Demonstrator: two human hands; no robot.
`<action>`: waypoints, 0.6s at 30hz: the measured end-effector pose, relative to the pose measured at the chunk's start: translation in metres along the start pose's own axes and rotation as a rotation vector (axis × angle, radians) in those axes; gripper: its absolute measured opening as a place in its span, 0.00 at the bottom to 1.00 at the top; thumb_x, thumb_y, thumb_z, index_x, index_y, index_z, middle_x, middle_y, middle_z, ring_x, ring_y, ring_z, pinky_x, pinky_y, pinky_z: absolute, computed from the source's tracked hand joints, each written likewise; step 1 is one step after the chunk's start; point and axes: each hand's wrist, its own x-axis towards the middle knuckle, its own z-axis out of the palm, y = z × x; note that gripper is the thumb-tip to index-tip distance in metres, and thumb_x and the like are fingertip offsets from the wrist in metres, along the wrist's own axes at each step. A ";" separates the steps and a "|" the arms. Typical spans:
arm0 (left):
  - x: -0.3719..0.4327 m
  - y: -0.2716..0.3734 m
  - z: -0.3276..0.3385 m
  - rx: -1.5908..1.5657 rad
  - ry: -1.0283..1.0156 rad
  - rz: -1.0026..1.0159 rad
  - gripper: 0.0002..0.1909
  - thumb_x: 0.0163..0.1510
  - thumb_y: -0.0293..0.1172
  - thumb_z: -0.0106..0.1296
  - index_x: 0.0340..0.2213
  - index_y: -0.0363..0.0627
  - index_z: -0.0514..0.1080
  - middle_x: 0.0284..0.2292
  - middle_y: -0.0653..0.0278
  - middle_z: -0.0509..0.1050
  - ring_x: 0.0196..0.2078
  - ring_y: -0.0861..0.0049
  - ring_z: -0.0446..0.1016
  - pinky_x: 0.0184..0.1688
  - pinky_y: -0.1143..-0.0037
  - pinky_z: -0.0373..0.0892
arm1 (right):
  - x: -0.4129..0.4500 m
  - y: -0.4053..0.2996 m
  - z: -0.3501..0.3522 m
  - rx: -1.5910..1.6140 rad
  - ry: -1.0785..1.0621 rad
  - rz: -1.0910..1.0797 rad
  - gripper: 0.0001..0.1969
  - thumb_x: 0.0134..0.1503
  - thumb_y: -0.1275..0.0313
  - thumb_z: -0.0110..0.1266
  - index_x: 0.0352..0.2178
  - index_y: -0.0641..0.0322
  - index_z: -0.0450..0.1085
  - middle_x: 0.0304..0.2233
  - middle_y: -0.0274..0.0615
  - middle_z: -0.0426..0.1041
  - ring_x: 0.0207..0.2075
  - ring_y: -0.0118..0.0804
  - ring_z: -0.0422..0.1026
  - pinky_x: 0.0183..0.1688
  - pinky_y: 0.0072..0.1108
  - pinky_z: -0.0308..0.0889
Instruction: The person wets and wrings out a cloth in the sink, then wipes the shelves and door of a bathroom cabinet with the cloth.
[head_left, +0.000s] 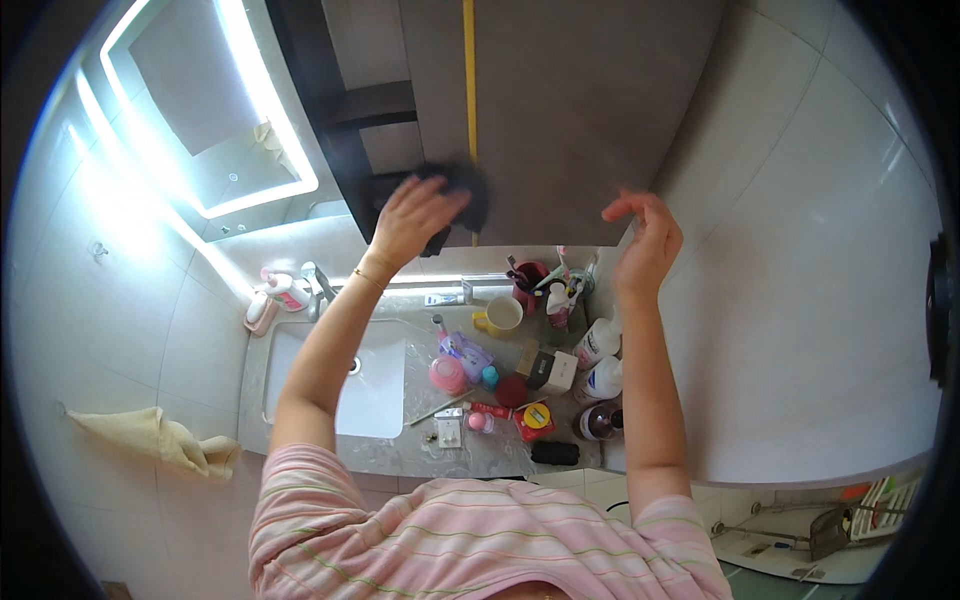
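My left hand (421, 214) lies over a dark, blurred cloth (472, 196) at the lower part of a grey-brown wall cabinet (555, 120). A yellow vertical strip (470, 82) runs down the cabinet front just above the cloth. To the left of that hand are the cabinet's open shelves (379, 101). My right hand (651, 232) is raised by the cabinet's lower right corner, fingers bent and nothing visible in them. Whether it touches the cabinet or the wall, I cannot tell.
Below is a stone counter (420, 457) with a white basin (382, 390), a faucet (319, 283), a yellow mug (501, 318), small boxes (559, 373) and several bottles (600, 379) along the right. A lit mirror (247, 169) hangs left; a cream towel (161, 442) hangs lower left.
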 end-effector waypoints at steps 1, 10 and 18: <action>0.001 -0.001 -0.005 -0.021 0.101 -0.221 0.28 0.40 0.25 0.59 0.47 0.54 0.69 0.49 0.69 0.68 0.55 0.68 0.61 0.58 0.71 0.58 | -0.002 0.000 0.002 0.035 0.002 0.027 0.19 0.56 0.70 0.34 0.19 0.70 0.67 0.18 0.44 0.70 0.26 0.34 0.68 0.52 0.34 0.60; 0.050 0.036 -0.016 -0.791 0.701 -1.136 0.20 0.54 0.31 0.53 0.46 0.35 0.64 0.40 0.57 0.70 0.43 0.72 0.67 0.48 0.76 0.62 | -0.040 -0.017 0.025 0.032 0.045 0.146 0.20 0.57 0.67 0.35 0.17 0.68 0.67 0.20 0.40 0.72 0.29 0.32 0.68 0.45 0.25 0.61; 0.036 0.121 -0.075 -0.836 0.784 -1.099 0.16 0.53 0.29 0.52 0.42 0.39 0.64 0.35 0.61 0.69 0.38 0.75 0.67 0.45 0.77 0.63 | -0.064 -0.090 0.040 -0.012 -0.051 -0.026 0.07 0.54 0.75 0.45 0.28 0.67 0.69 0.29 0.40 0.72 0.34 0.35 0.69 0.40 0.23 0.62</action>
